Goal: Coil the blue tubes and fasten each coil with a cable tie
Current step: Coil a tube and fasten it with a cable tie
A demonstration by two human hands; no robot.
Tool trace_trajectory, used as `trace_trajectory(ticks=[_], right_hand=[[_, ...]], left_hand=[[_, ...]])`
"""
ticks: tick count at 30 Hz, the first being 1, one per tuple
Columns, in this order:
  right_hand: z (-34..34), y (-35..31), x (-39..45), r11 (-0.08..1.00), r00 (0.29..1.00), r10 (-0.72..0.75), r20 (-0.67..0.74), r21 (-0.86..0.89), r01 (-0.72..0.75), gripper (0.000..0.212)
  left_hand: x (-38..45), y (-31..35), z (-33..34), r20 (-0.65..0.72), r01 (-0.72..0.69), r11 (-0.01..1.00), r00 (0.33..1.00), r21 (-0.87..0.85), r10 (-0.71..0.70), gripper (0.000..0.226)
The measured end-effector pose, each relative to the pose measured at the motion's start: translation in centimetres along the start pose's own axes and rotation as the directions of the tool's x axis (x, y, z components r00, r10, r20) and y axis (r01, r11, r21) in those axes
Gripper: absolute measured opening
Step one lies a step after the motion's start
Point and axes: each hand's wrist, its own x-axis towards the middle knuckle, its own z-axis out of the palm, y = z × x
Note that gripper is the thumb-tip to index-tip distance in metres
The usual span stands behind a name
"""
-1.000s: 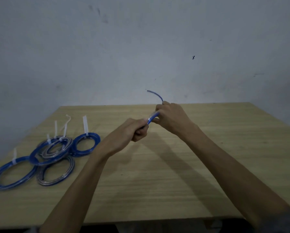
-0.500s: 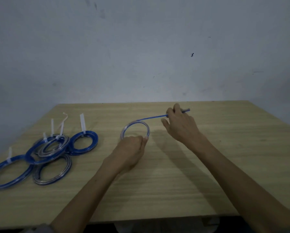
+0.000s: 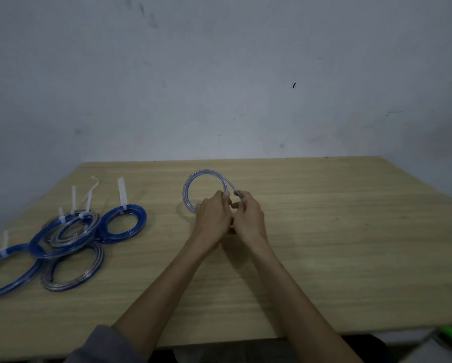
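Head view shows both our hands, left hand point(image 3: 213, 218) and right hand point(image 3: 249, 217), pinching the tube coil point(image 3: 205, 188) beside the tied coils point(image 3: 122, 222); any loosened grip likely lets it spring open.

No readable text.
Nothing legible showed on the wall point(image 3: 219, 74), table point(image 3: 324, 258), coils point(image 3: 122, 222) or ties point(image 3: 122, 191); the only marks were dark smudges and specks on the wall, not letters, numbers or signs.
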Motion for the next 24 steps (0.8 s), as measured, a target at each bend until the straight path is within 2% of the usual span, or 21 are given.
trace_trajectory(ticks=[3,7,10,13,15,20,21,24], right_hand=[[0.3,0.5,-0.3,0.989,0.996,-0.060,0.059,-0.134,0.067,0.036],[1.0,0.9,-0.9,0.979,0.988,-0.121,0.094,-0.155,0.135,0.035],[1.2,1.0,-1.0,0.975,0.990,-0.118,0.074,-0.180,0.130,0.032],[1.0,1.2,-1.2,0.972,0.989,-0.143,0.025,-0.184,0.145,0.023],[1.1,1.4,-1.4,0.969,0.985,-0.173,-0.003,-0.182,0.170,0.021],[1.2,1.2,-1.4,0.945,0.961,-0.272,-0.053,-0.201,0.256,0.021],[1.0,1.1,-1.2,0.934,0.954,-0.296,-0.035,-0.219,0.282,0.020],[0.7,1.0,-1.0,0.901,0.937,-0.346,0.047,-0.264,0.346,0.022]], left_hand=[[0.0,-0.2,-0.2,0.035,0.076,0.992,0.997,-0.100,-0.072,0.046],[-0.2,-0.5,-0.2,0.098,0.146,0.940,0.988,-0.310,-0.121,0.045],[-0.2,-0.4,-0.4,0.163,0.257,0.777,0.966,-0.575,-0.199,0.041],[-0.3,-0.2,-0.7,0.213,0.310,0.640,0.951,-0.703,-0.226,0.040],[-0.4,0.1,-1.0,0.258,0.337,0.510,0.940,-0.792,-0.222,0.039],[0.1,0.3,-1.7,0.376,0.409,0.119,0.899,-0.905,-0.224,0.035],[0.0,0.4,-1.9,0.395,0.416,0.067,0.895,-0.907,-0.207,0.034],[0.0,0.3,-2.6,0.423,0.429,0.005,0.892,-0.903,-0.161,0.034]])
